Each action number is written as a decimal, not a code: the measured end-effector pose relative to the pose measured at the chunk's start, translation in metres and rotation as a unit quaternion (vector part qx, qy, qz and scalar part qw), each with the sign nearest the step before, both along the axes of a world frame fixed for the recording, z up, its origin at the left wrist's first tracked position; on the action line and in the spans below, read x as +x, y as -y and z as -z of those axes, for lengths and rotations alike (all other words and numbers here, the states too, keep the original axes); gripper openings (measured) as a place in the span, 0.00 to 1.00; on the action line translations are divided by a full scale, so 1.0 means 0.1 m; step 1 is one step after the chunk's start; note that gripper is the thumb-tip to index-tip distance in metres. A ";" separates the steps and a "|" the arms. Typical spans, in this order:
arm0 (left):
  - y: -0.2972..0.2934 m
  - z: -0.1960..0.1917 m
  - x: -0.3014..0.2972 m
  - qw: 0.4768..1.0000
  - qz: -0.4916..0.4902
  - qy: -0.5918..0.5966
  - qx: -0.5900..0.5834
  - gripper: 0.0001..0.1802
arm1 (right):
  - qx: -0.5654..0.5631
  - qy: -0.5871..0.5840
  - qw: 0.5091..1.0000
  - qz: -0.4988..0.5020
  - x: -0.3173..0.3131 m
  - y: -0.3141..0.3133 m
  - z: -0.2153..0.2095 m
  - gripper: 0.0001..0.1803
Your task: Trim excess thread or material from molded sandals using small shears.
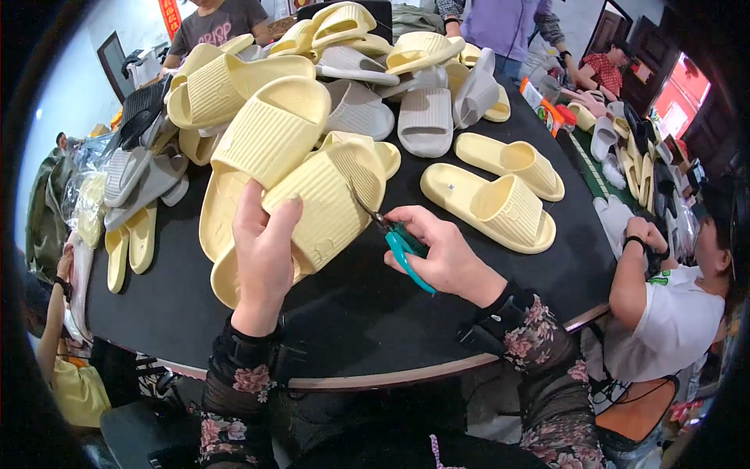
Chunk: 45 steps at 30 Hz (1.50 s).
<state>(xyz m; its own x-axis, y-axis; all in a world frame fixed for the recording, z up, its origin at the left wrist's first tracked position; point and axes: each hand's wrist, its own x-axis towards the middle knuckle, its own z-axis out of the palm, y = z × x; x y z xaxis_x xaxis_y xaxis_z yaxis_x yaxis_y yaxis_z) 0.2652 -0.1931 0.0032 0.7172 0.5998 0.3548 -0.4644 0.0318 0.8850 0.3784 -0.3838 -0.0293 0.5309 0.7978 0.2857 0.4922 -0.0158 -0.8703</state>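
Left hand (262,250) is closed around the near edge of a pale yellow slide sandal (312,207), thumb on top, fingers underneath (those are hidden); the sandal lies on the black table (367,320), its toe end tilted up against a second yellow sandal (269,133). Right hand (445,254) is clenched on teal-handled snips (402,246); the blade tips meet the held sandal's strap edge, though whether the blades are parted cannot be told. A heap of yellow and grey sandals (367,70) lies behind; a yellow pair (500,195) sits to the right, apart; a seated person in a white shirt (672,320) is at the table's right rim.
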 end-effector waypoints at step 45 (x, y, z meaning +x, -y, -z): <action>0.17 0.11 -0.02 0.946 -0.027 -0.106 0.306 0.11 | 0.114 0.012 0.984 0.138 0.01 0.04 -0.06 0.26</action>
